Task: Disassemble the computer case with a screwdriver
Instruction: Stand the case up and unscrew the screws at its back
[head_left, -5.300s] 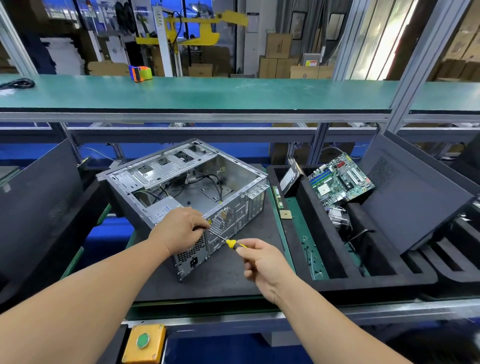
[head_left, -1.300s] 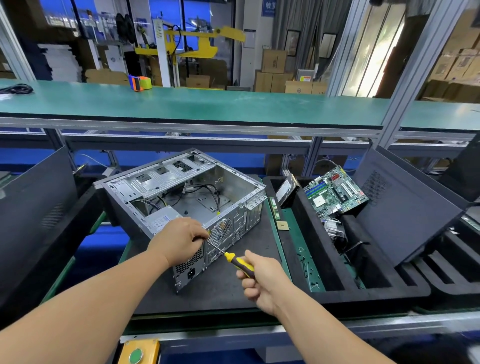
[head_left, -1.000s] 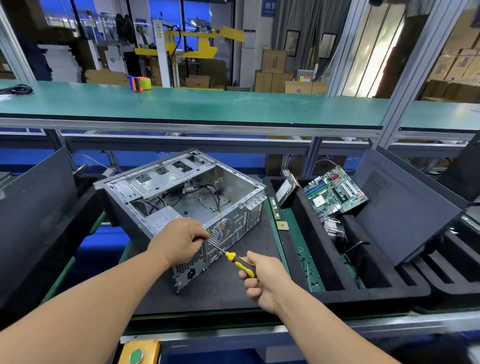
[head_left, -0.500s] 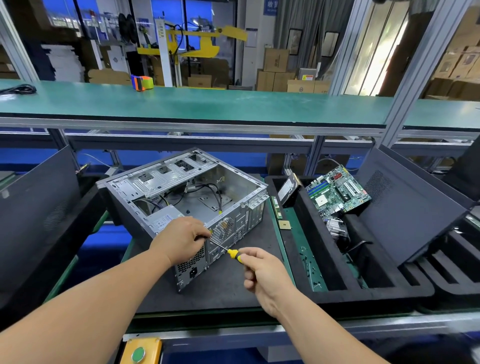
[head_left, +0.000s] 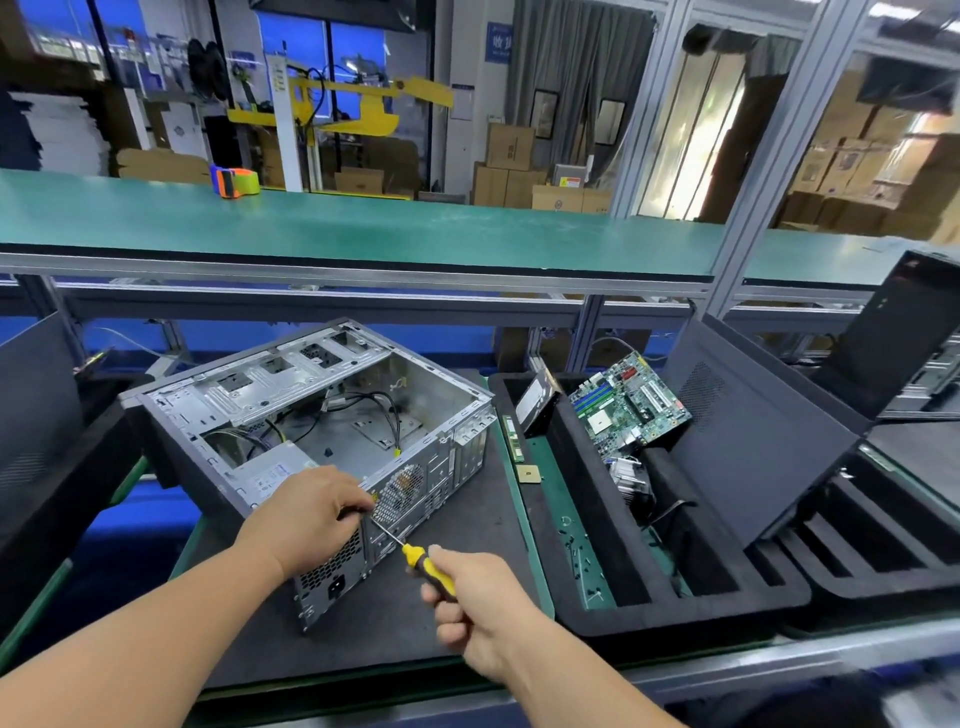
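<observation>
Change: vs half a sec ago, right hand (head_left: 480, 603) has slid back down the screwdriver (head_left: 418, 558); more yellow/black handle shows now. Left hand (head_left: 311, 512) and tip haven't budged. Reads as a re-grip between turns, so the screw prob isn't out yet.
Workbench mat (head_left: 415, 629): dark, case sits on it, angled, centre-left.
Computer case (head_left: 322, 415): lying on its side, side panel off, interior open upward. Bare metal, mostly gutted; loose black cables and PSU still in near-left corner. Rear panel faces the person.
Foam tray (head_left: 675, 613): right of case, holds the pulled motherboard (head_left: 628, 405) leaning in a slot.
Left hand: fingers curled on case's rear top edge, bracing it, pinched around the shaft near the tip.
Right hand: closed round the handle.
Screwdriver: shaft angled up-left to rear panel beside the fan grille (head_left: 397, 499); tip hidden by left fingers.
</observation>
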